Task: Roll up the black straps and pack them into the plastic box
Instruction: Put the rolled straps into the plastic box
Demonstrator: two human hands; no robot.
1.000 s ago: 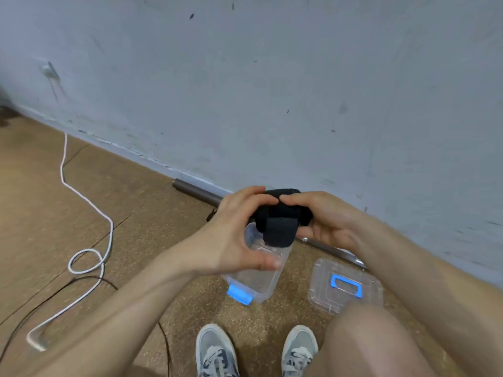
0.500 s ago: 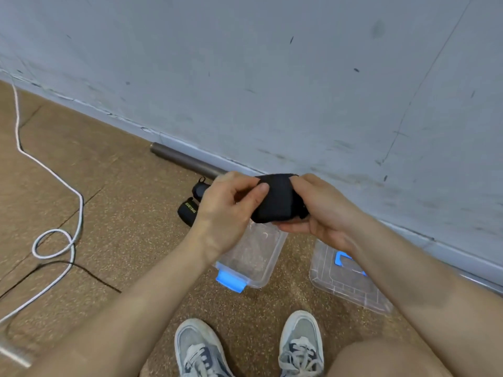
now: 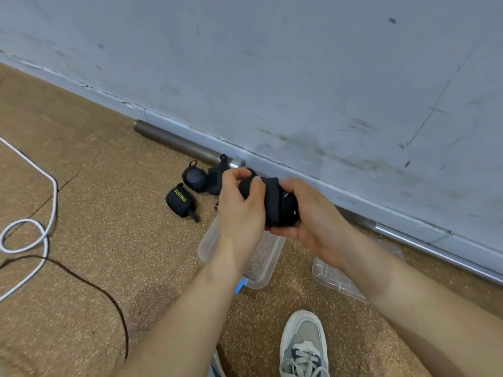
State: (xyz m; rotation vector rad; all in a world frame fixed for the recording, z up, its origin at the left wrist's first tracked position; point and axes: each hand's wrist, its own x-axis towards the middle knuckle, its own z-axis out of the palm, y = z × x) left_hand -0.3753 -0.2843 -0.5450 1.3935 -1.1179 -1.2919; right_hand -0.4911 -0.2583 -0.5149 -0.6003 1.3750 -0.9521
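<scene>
The packing looks barely begun: the clear plastic box (image 3: 207,242) stands open on the floor directly below the hands, and the part of its inside that shows past the forearms holds no strap, with its lid (image 3: 332,278) lying on the floor just to its right. The strap in hand (image 3: 279,206) is held in the air above the box's far end, wound into a thick, compact black bundle. The right hand (image 3: 313,227) cups it from beneath with fingers curled round it, and the left hand (image 3: 242,210) pinches its left end between thumb and fingertips, so I judge this roll close to finished. Left of the box, toward the floor's edge along the wall, a rolled strap with green lettering (image 3: 180,200) lies with a short tab sticking out, and just beyond it a cluster of other black straps (image 3: 197,178) rests against a metal bar (image 3: 177,141). Whether those are fully rolled I cannot tell. All of them have yet to go into the box. The fabric looks soft, matte and springy, likely to loosen if released.
</scene>
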